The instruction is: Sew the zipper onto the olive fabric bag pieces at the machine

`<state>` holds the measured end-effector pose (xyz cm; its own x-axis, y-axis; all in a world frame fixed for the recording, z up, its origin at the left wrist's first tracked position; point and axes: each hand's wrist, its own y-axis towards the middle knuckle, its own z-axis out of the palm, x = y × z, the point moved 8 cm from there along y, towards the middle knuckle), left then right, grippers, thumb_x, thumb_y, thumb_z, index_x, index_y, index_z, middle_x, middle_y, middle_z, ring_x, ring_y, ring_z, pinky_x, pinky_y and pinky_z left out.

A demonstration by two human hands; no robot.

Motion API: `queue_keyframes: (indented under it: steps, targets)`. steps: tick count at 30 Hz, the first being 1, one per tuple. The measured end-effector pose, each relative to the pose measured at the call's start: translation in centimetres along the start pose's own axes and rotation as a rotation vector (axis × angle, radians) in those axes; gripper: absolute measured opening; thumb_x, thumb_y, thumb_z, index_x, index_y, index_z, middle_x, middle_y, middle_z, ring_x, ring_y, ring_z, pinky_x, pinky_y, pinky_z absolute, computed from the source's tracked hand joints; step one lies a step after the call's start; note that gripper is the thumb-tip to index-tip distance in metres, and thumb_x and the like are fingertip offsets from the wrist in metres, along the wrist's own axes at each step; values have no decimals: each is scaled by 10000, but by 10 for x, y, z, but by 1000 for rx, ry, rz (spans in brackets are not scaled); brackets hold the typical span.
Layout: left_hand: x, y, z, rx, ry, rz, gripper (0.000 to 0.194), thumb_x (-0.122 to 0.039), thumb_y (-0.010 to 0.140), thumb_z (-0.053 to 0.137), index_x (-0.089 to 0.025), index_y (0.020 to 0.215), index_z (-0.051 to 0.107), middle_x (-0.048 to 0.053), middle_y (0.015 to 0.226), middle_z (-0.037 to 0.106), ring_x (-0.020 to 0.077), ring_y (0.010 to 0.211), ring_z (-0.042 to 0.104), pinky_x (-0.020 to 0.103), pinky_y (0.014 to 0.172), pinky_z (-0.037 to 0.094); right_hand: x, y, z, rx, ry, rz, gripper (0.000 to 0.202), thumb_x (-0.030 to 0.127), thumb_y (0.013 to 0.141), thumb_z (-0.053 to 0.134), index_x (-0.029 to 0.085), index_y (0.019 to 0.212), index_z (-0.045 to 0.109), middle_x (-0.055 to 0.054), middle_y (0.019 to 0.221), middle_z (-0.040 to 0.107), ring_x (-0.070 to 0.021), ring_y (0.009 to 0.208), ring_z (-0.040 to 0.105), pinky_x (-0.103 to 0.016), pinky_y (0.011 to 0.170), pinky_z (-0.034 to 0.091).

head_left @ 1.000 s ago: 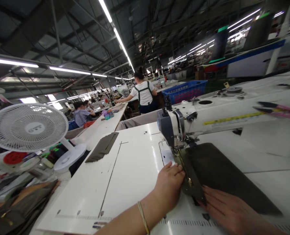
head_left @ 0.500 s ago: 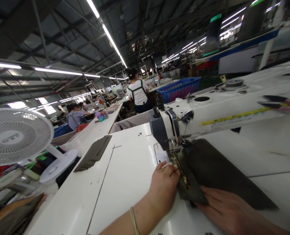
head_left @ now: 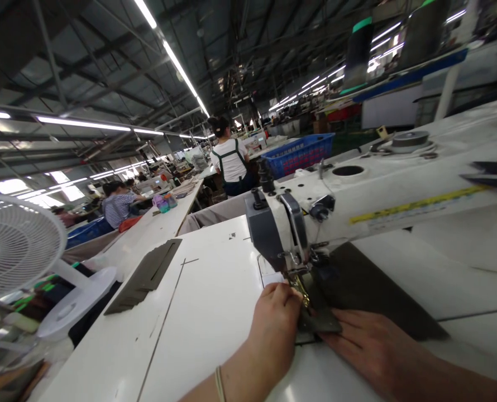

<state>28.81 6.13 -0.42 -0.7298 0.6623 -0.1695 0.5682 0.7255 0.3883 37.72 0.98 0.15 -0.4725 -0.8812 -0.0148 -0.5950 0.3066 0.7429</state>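
Left hand (head_left: 275,324) bunched at zip (head_left: 304,297), right hand (head_left: 369,341) flat against fabric (head_left: 324,320); can't tell if either pinches. Uneven pressure could skew zip at machine (head_left: 269,231).

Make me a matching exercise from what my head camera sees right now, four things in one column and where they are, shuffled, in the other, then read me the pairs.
Things:
1. Person's bare left hand
2. Stack of flat, dark olive pieces
3. Long yellow measuring strip
4. Round white fan with a wire-like grille

Places:
A. Along the arm of the white-and-grey sewing machine
B. Cut off by the picture's left edge
C. Beside the gold-coloured zipper
D. On the white tabletop, left of the machine

Pairs: 1-C, 2-D, 3-A, 4-B
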Motion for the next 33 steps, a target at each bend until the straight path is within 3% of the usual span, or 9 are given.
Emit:
queue_keyframes:
  steps: [4, 9, 13, 15, 20, 22, 25, 33]
  targets:
    - [8, -1, 5, 36, -69, -57, 269, 5, 742, 563, -125, 969, 625, 109, 974, 612, 259, 913, 578, 378, 812, 536, -7, 2, 4, 13, 2, 28, 391, 118, 959, 272, 157, 842, 644, -41, 751, 670, -148, 689, 620, -258, 658, 538]
    - [7, -7, 0, 29, -217, -75, 369, 39, 681, 500, -140, 983, 611, 103, 997, 569, 237, 929, 554, 343, 815, 510, -11, 3, -6, 33, -5, 80, 350, 164, 968, 290, 191, 876, 627, -35, 797, 677, -138, 740, 634, -239, 688, 523]
    - [2, -10, -10, 10, -291, -104, 186, -55, 811, 470, -157, 884, 606, 82, 963, 542, 211, 895, 546, 321, 796, 492, -24, 5, -7, -16, -140, 199, 194, 252, 915, 445, 176, 1017, 591, -66, 919, 679, -201, 804, 634, -333, 711, 523]
    - [0, -10, -13, 6, -305, -115, 188, -113, 883, 424, -162, 874, 606, 77, 963, 542, 203, 902, 543, 320, 817, 484, -30, 10, 3, 37, -152, 232, 201, 218, 848, 513, 161, 1028, 583, -82, 945, 670, -225, 796, 626, -363, 694, 513]
    - [-1, -12, -11, 23, -219, -131, 200, -183, 901, 417, -170, 915, 616, 78, 1001, 555, 219, 962, 530, 376, 913, 454, -46, 21, 22, 239, -37, 303, 160, 95, 795, 463, 172, 846, 593, -56, 767, 646, -184, 640, 608, -290, 577, 453]
    - [1, -13, -6, 48, -169, -134, 154, -190, 837, 493, -167, 923, 619, 81, 1016, 562, 227, 980, 533, 405, 967, 426, -54, 21, 22, 262, 0, 317, 190, 103, 828, 421, 181, 806, 594, -44, 709, 636, -173, 590, 600, -276, 541, 437]
    - [0, -13, 0, 65, -100, -92, 246, -140, 687, 566, -152, 928, 616, 80, 999, 573, 226, 984, 540, 418, 1034, 368, -72, 17, 19, 248, 18, 384, 217, 120, 837, 395, 186, 777, 594, -44, 704, 652, -174, 613, 626, -266, 553, 466]
    - [-11, -13, -6, 59, -1, 1, 309, -108, 761, 528, -188, 1046, 618, 69, 997, 571, 229, 924, 521, 389, 847, 439, -89, 10, 23, 300, 113, 480, 126, 196, 778, 495, 206, 665, 550, -8, 671, 650, -152, 592, 616, -243, 547, 495]
